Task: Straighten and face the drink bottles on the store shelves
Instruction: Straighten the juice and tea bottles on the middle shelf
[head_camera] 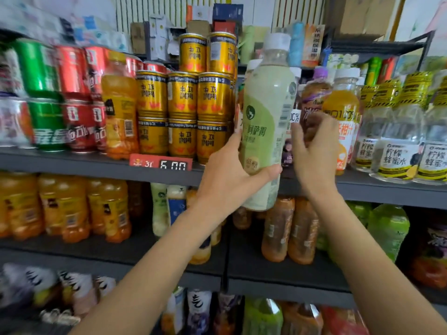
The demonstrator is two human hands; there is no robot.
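Fingers of the left hand (227, 175) clamped the pale green bottle (266, 122) off the upper shelf (96, 165), presumably for facing, while the right hand (312, 151) (blurred) seemingly gripped a brown bottle (314, 100).

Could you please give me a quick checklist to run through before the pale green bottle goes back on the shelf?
1. Grip: left hand wraps the pale green bottle low on its body, thumb across the front. Ok.
2. Bottle upright: roughly vertical, white cap on top. Ok.
3. Label facing out: printed front faces the camera. Ok.
4. Right hand free: its fingers curl at the brown bottle; whether they grip it, cannot tell.
5. Open slot on the shelf: hidden behind the held bottle. Cannot tell.
6. Neighbouring gold cans: stacked straight, close beside the bottle. Ok.
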